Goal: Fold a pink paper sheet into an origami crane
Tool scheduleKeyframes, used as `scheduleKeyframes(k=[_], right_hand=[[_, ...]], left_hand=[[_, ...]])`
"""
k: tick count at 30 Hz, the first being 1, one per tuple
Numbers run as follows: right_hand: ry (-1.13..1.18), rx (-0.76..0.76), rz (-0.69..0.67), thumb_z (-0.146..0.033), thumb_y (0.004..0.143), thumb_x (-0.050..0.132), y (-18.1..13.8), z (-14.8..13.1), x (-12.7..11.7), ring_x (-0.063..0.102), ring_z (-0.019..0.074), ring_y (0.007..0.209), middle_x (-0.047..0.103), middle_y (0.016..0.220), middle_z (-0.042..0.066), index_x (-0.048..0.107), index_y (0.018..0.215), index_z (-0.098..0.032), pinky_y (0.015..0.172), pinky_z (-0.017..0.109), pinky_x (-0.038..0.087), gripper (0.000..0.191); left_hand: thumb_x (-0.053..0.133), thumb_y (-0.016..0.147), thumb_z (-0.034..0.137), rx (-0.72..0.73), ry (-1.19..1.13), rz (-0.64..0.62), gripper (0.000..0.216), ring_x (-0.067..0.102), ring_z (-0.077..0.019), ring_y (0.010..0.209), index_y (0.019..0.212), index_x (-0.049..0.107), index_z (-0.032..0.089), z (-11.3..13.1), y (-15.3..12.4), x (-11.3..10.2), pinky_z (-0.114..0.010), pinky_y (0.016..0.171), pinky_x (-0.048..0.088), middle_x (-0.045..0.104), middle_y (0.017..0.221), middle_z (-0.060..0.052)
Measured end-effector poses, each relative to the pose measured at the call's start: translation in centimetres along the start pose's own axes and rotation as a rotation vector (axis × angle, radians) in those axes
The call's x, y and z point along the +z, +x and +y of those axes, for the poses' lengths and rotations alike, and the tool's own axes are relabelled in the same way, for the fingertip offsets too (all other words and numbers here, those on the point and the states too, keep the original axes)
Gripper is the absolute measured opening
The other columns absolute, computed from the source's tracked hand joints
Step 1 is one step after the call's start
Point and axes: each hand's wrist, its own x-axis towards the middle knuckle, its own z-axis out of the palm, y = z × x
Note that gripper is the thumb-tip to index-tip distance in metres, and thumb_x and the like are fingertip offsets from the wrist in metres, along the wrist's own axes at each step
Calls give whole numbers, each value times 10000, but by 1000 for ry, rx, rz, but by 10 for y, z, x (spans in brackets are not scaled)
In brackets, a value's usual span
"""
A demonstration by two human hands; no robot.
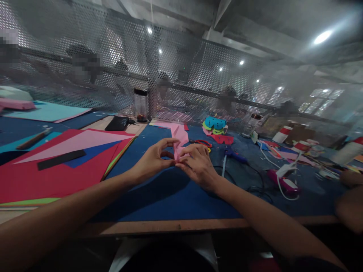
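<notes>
A long strip of pink paper (179, 136) lies on the blue mat (170, 192) and runs away from me. My left hand (154, 158) pinches its near end between thumb and forefinger, with the other fingers arched above. My right hand (198, 163) grips the same near end from the right, fingers curled over the paper. The two hands touch at the fingertips.
A stack of red, pink and blue paper sheets (65, 158) with a black ruler (61, 159) lies to the left. Red-handled scissors (203, 143), a blue glue gun (234, 154), cables and a pink device (285, 184) lie to the right. Another person's arm (350, 196) rests at the far right.
</notes>
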Motion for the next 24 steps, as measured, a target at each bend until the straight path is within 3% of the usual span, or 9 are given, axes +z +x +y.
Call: scheduleKeyframes(k=[6, 15, 24], right_hand=[[-1, 48, 34, -351, 982, 653, 0, -2, 0, 521, 253, 1183, 696, 1180, 54, 705, 939, -234, 1019, 437, 367, 135], [-39, 61, 45, -306, 973, 654, -1, -2, 1, 504, 256, 1175, 686, 1192, 55, 689, 935, -235, 1022, 451, 359, 88], [-106, 45, 22, -376, 994, 624, -1, -3, 1, 494, 263, 1187, 682, 1203, 69, 696, 925, -216, 1039, 447, 334, 188]], left_hand=[[780, 720, 159, 10, 14, 0, 682, 685, -126, 863, 1355, 534, 193, 1, -1, 2, -249, 728, 555, 559, 1434, -131], [710, 808, 189, -11, -10, 20, 553, 691, -164, 888, 1343, 570, 203, 6, -4, 4, -388, 838, 610, 584, 1402, -107], [745, 834, 232, 17, -12, 50, 486, 701, -136, 849, 1294, 596, 180, -4, -1, 2, -306, 770, 625, 644, 1307, -88]])
